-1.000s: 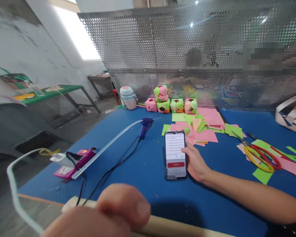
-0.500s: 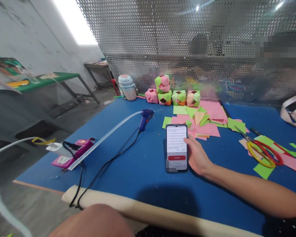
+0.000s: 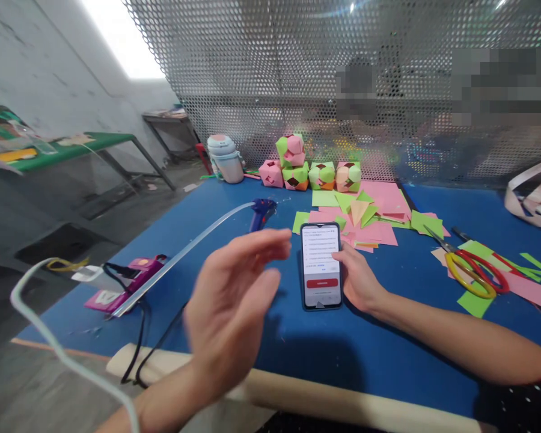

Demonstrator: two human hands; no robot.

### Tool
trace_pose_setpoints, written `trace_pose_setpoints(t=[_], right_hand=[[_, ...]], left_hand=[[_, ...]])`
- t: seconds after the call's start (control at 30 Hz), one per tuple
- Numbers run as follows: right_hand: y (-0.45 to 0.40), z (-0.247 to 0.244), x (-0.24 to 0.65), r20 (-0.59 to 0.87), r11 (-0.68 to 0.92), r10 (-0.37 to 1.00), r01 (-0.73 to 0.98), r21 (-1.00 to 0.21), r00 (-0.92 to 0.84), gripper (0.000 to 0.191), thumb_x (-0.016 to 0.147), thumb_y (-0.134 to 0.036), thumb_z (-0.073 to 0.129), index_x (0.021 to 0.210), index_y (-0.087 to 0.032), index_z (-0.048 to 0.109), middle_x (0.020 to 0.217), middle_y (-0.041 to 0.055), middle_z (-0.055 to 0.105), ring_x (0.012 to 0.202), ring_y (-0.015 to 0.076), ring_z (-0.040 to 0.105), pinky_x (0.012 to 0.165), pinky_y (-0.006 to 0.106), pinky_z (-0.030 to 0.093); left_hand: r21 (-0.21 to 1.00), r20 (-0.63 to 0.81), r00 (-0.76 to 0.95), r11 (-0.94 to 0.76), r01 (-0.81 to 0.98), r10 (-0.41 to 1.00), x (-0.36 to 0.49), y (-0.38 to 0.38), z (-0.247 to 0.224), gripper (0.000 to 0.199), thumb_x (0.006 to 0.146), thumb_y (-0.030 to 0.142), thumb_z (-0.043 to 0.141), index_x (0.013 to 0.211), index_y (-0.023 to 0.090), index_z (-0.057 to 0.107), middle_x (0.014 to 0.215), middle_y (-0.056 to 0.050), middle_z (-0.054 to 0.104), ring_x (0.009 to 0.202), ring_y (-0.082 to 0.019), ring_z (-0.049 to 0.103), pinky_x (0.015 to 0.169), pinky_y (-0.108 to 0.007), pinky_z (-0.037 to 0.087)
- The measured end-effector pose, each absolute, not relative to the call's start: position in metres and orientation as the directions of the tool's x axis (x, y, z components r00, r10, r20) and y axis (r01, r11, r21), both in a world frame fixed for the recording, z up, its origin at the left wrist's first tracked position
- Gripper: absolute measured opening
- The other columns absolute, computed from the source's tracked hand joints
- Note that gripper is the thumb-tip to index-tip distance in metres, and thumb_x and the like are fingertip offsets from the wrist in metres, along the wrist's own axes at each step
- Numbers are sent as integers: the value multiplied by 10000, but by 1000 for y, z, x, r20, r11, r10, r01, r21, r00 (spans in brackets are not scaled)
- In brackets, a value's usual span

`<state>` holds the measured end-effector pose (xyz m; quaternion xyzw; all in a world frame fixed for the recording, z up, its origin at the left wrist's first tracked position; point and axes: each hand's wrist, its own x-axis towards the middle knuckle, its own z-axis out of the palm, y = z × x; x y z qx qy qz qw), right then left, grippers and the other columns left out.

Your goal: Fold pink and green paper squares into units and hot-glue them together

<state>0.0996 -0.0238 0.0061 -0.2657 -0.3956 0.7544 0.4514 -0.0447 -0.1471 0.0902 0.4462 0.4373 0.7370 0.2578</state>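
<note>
Right hand [image 3: 364, 284] gripping phone [image 3: 321, 267], left hand [image 3: 234, 294] hovering open, loosely curled

Blue table [image 3: 401, 361]: spreading beneath both hands. Pink and green paper [image 3: 381, 201]: lying behind the phone. Scissors [image 3: 453, 249]: resting right of it. Glue gun [image 3: 262, 211]: lying beyond the left hand.

Tabletop [image 3: 388, 343] is solid blue, glue gun [image 3: 262, 210] dark blue, scissors [image 3: 473, 273] got one yellow and one red handle, and the folded paper cubes [image 3: 315, 174] mix pink, lime green and orange.
</note>
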Motion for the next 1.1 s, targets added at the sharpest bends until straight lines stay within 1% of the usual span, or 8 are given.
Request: trace_pose_setpoints(t=[0.07, 0.1, 0.17, 0.27, 0.43, 0.53, 0.83, 1.1], right_hand=[[-23, 6, 99, -50, -278, 893, -462, -842, -447, 238, 770, -225, 596, 1005, -222, 634, 991, 5, 694, 960, 224, 622, 825, 357, 474], [-23, 6, 99, -49, -275, 895, -462, -843, -443, 232, 779, -249, 595, 1007, -221, 634, 993, 6, 694, 962, 224, 622, 824, 355, 474], [-22, 6, 98, -45, -270, 896, -464, -844, -441, 222, 803, -304, 590, 1003, -218, 635, 1002, 10, 691, 961, 223, 620, 819, 351, 473], [-21, 5, 97, -37, -267, 897, -471, -841, -441, 228, 820, -342, 584, 1003, -217, 637, 1011, 9, 687, 946, 219, 617, 809, 343, 468], [-19, 2, 97, -32, -277, 895, -500, -820, -445, 199, 825, -351, 579, 941, -198, 632, 967, 10, 687, 907, 209, 616, 777, 326, 461], [-19, 2, 97, -24, -275, 893, -504, -819, -449, 190, 827, -343, 566, 934, -200, 632, 967, 6, 685, 908, 207, 614, 782, 326, 456], [-20, 2, 98, -12, -273, 889, -508, -817, -457, 136, 808, -256, 575, 919, -199, 629, 949, 10, 692, 881, 206, 621, 764, 327, 453], [-19, 3, 100, -21, -278, 885, -491, -826, -465, 208, 775, -161, 543, 955, -202, 641, 977, 12, 691, 860, 203, 627, 739, 320, 464]], left_hand=[[902, 414, -440, -423, 82, 797, -42, -114, 83, 251, 801, 161, 628, 1050, 190, 636, 1137, -65, 622, 1034, -213, 569, 917, -347, 450], [925, 366, -430, -372, 74, 825, -43, -102, 76, 234, 807, 165, 612, 1038, 201, 633, 1143, -56, 616, 1055, -207, 556, 911, -332, 447], [960, 244, -448, -279, -11, 860, -45, -85, 59, 242, 784, 148, 620, 1019, 203, 634, 1113, -52, 621, 1065, -193, 549, 956, -312, 406], [975, 98, -420, -171, -140, 902, -47, -78, 39, 247, 768, 162, 634, 1010, 209, 629, 1100, -48, 621, 1061, -185, 554, 955, -295, 395], [972, 12, -370, -97, -213, 929, -42, -82, 32, 267, 790, 213, 623, 1057, 204, 618, 1082, -49, 631, 1027, -174, 561, 877, -276, 428], [970, -39, -359, -51, -239, 933, -40, -82, 30, 304, 780, 207, 629, 1084, 199, 615, 1138, -58, 621, 1063, -178, 553, 885, -275, 421], [967, -39, -304, -40, -250, 952, -38, -83, 25, 336, 801, 215, 615, 1134, 186, 584, 1240, -86, 586, 1142, -206, 537, 919, -298, 427], [980, -33, -265, -21, -199, 964, -38, -85, 24, 352, 824, 223, 585, 1171, 179, 549, 1259, -83, 568, 1089, -198, 558, 914, -312, 430]])
